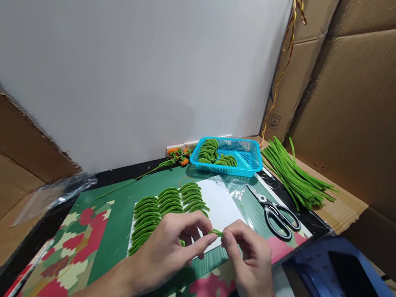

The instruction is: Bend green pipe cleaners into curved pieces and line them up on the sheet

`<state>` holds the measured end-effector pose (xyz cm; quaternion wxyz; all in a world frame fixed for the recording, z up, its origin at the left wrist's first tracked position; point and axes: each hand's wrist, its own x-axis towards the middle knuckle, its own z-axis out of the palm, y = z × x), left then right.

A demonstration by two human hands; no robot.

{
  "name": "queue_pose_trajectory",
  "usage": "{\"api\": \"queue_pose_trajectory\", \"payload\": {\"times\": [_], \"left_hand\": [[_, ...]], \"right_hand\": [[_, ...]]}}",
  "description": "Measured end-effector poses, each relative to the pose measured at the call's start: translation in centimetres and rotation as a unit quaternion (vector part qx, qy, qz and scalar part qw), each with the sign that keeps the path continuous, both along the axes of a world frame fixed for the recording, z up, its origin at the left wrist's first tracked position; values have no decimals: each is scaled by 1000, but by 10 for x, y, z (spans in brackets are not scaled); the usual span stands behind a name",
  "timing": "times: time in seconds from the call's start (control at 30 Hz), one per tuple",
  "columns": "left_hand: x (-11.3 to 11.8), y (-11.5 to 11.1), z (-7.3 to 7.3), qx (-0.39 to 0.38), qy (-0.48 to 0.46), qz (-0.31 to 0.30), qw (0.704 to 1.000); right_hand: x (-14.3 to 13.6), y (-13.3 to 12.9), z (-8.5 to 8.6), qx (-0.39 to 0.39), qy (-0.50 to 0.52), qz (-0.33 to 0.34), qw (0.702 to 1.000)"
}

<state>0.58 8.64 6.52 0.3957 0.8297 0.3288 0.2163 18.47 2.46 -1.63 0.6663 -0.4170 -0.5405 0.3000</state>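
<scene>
A short piece of green pipe cleaner [216, 232] spans the gap between my two hands. My left hand [175, 242] pinches one end of it between thumb and fingers. The other end sits in the fingertips of my right hand [249, 261]. Under and beside my left hand, folded green pipe cleaner pieces [146, 214] lie in three columns on a white sheet [220, 204]; my left hand hides part of them.
A blue plastic basket [251, 167] holds more folded green pieces. Black-handled scissors [276, 213] lie open at right, near a bundle of long green pipe cleaners [292, 174]. A green stem with orange bits [179, 156] rests by the wall. Cardboard [369, 102] stands at right.
</scene>
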Motion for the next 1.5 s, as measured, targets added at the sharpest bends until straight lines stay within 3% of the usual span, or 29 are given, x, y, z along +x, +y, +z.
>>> {"api": "queue_pose_trajectory", "payload": {"times": [0.07, 0.13, 0.3, 0.4, 0.47, 0.53, 0.6, 0.87, 1.03, 1.27, 1.37, 1.5], "left_hand": [[3, -1, 4, -122, -26, 24, 992], [5, -2, 5, -173, -43, 35, 983], [5, -3, -3, -152, -48, 49, 986], [3, -4, -10, -81, -37, 36, 995], [1, -5, -14, 31, -32, 6, 999], [-1, -5, -18, 161, -30, -23, 986], [-2, -6, -21, 240, -27, -33, 970], [0, -9, -27, 317, -11, -8, 948], [0, -14, -29, 293, -21, -2, 956], [0, -9, -19, 216, 2, 13, 976], [-2, -5, -16, 183, 66, 5, 981], [-5, 5, -14, 146, 189, 3, 971]], "right_hand": [[2, -1, 1, 30, -23, -28, 999], [3, -1, 2, 41, -44, -38, 997], [4, 0, -1, 50, -82, -53, 994], [1, 0, -1, 71, -110, -79, 988], [-2, -1, -1, 88, -135, -105, 981], [-5, -1, -1, 92, -157, -123, 976], [-7, 0, -1, 89, -168, -128, 973], [-10, 0, -5, 127, -188, -138, 964], [-13, -3, -8, 164, -216, -176, 946], [6, 2, -7, 193, -235, -124, 944], [15, 5, -8, 164, -263, -97, 946], [30, 10, -12, 69, -356, -42, 931]]}}
